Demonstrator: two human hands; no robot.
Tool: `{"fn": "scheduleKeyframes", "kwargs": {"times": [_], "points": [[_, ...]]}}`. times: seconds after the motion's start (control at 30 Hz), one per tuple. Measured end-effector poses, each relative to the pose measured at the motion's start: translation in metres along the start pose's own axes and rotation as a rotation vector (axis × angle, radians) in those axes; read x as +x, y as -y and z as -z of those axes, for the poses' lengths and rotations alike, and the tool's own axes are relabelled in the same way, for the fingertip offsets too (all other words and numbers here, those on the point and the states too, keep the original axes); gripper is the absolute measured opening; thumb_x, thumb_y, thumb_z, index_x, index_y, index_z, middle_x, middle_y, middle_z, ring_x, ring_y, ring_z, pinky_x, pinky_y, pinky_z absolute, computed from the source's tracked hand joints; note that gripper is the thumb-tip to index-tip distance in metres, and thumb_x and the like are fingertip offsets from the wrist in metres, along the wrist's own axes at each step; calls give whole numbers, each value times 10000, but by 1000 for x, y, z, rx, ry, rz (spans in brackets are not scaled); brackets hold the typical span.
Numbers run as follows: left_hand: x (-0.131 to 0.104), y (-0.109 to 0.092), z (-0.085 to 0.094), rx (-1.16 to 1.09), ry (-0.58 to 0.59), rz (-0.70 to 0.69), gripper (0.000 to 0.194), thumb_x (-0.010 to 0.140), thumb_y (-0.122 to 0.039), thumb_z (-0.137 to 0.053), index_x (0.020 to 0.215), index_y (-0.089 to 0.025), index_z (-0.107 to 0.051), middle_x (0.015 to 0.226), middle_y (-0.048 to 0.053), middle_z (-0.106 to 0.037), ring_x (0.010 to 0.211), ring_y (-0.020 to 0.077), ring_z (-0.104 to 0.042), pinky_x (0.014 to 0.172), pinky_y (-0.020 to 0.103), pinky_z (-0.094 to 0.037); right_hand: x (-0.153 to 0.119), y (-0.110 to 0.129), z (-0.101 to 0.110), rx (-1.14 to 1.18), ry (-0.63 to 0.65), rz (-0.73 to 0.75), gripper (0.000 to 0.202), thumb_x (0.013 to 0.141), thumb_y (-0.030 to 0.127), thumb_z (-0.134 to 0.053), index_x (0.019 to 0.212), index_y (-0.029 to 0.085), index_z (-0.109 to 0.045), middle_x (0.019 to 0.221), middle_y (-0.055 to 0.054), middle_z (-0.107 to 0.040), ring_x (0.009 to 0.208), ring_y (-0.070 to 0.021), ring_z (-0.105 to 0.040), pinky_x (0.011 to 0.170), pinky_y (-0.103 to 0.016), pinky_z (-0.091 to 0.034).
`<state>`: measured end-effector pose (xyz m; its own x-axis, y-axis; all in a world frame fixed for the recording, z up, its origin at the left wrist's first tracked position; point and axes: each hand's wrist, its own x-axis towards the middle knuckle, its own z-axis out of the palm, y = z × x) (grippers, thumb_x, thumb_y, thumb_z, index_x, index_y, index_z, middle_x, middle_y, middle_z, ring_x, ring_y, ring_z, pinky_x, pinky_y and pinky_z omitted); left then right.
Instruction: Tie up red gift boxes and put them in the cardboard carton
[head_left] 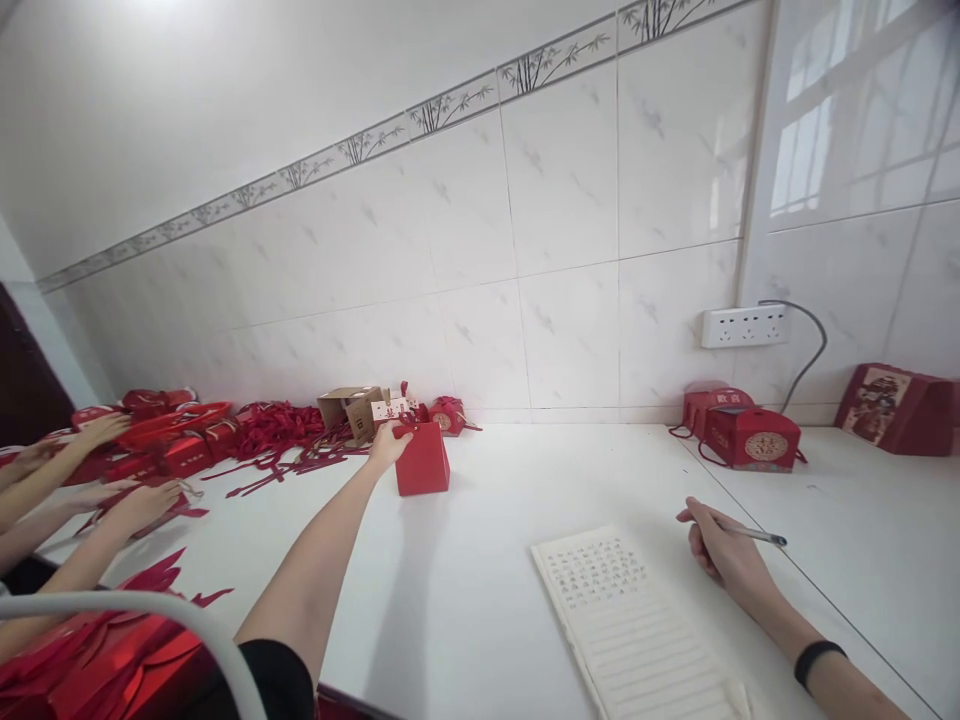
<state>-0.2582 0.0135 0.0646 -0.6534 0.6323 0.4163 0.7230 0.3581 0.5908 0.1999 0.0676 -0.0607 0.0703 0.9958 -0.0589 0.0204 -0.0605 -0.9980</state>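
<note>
My left hand (388, 446) reaches far across the white table and grips the top edge of a small red gift box (423, 464), which is upright near the wall side. Between the fingers of my right hand (718, 550) is a pen (763, 536), pointing right and held above the table. An open notebook (667, 620) lies between my arms, its upper lines filled with handwriting and the lower ones blank. Just behind the held box sit a smaller red box (448, 414) and an open brown cardboard box (349, 412).
Red boxes with cords (750, 438) stand at the right by the wall, near a larger dark red box (892, 410). Red ribbons (277, 430) are heaped at the left. Other people's hands (142, 503) handle red boxes there. A power strip (744, 326) is on the wall.
</note>
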Motion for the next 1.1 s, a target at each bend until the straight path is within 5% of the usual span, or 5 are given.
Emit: {"fn": "scheduleKeyframes", "kwargs": {"times": [0.3, 0.57, 0.77, 1.0, 1.1], "points": [[-72, -20, 14, -74, 290, -226, 103, 782, -272, -530, 734, -182, -541, 801, 33, -642, 812, 203, -608, 761, 309, -458, -32, 13, -4, -187, 44, 222, 422, 727, 594, -499, 759, 175, -534, 534, -20, -553, 440, -133, -500, 378, -222, -393], [-190, -65, 38, -230, 686, -239, 753, 741, -354, -570, 1355, -104, -212, 756, 32, -618, 644, 205, -618, 617, 308, -470, -148, 47, -98, -174, 447, 558, 500, 654, 541, -685, 962, 211, -471, 1103, -130, -601, 1002, -281, -588, 764, -400, -511], [-212, -60, 67, -628, 1218, -330, 692, 703, -312, -612, 1328, -197, -339, 1117, 108, -581, 1017, 225, -577, 828, 357, -477, -184, 61, -110, -169, 548, 606, 438, 701, 441, -677, 958, 213, -405, 885, -45, -624, 789, -212, -600, 706, -340, -465], [-198, -43, 77, -383, 549, -534, 550, 733, -389, -595, 1229, -193, -458, 1308, 114, -455, 1227, 248, -428, 944, 388, -425, -184, 64, -91, -214, 532, 678, 211, 829, 382, -505, 750, 190, -467, 701, 13, -523, 621, -144, -480, 579, -260, -366], [-203, -55, 76, -397, 601, -650, 383, 748, -429, -592, 1053, -197, -585, 1188, 75, -562, 1124, 232, -512, 920, 368, -436, -183, 64, -87, -98, 673, 593, 224, 812, 377, -543, 726, 183, -473, 724, 9, -535, 656, -146, -501, 594, -255, -377]]}}
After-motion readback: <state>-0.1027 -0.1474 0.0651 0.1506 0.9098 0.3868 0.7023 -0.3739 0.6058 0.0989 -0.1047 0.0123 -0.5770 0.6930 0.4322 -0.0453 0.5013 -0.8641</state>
